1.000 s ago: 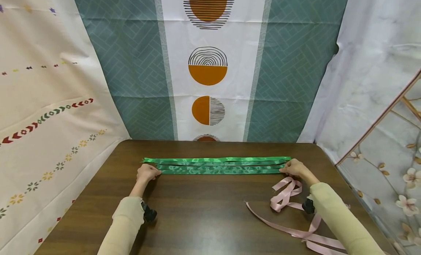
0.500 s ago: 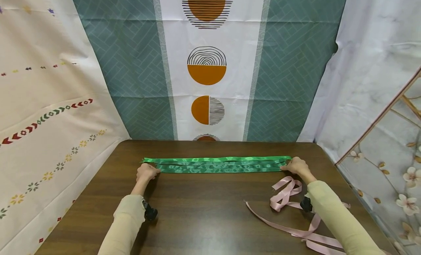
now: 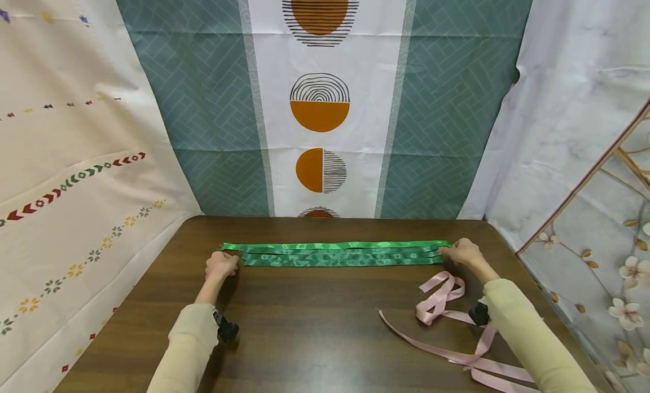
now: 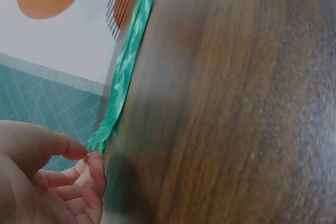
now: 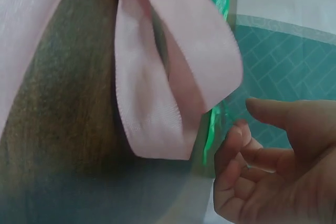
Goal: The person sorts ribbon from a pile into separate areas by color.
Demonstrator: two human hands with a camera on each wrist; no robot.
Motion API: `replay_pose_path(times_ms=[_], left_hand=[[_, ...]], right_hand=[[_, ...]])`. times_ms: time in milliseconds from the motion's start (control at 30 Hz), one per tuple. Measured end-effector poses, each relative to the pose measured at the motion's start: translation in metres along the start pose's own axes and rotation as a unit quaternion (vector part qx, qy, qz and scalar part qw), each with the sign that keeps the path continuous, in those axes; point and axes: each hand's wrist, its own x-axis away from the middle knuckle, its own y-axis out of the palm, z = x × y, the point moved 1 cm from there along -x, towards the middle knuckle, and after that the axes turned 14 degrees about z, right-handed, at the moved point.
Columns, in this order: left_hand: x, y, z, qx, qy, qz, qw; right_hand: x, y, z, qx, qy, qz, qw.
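Several strips of green satin ribbon (image 3: 335, 254) lie side by side across the far part of the table, stretched left to right. At their left end is my left hand (image 3: 221, 264); in the left wrist view its thumb and forefinger are close together beside the ribbon's frayed tip (image 4: 97, 139), loosely bent and not gripping it. My right hand (image 3: 463, 252) is at the right end. In the right wrist view its thumb stands apart from the bent fingers, with the green ribbon end (image 5: 211, 137) just beyond them.
A looped pink ribbon (image 3: 431, 308) lies on the brown wooden table (image 3: 304, 336) near my right forearm, with long pink tails (image 3: 421, 345) trailing toward the front right. Patterned cloths (image 3: 325, 173) hang behind and at both sides of the table.
Both hands have drawn slightly outward from the ribbon ends, left hand leftward, right hand rightward, letting the green strips go. The strips now lie closer together than a second ago.
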Motion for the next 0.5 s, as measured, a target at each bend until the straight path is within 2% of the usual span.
replay_pose_path(times_ms=[200,500], left_hand=[[0.001,-0.003,0.000,0.018,0.013,0.005,0.9997],[0.005,-0.012,0.010,0.089,0.019,0.033,0.9953]], right_hand=[[0.002,0.000,-0.006,-0.041,0.002,-0.014,0.9991],[0.006,-0.006,-0.013,-0.105,0.006,-0.044,0.9935]])
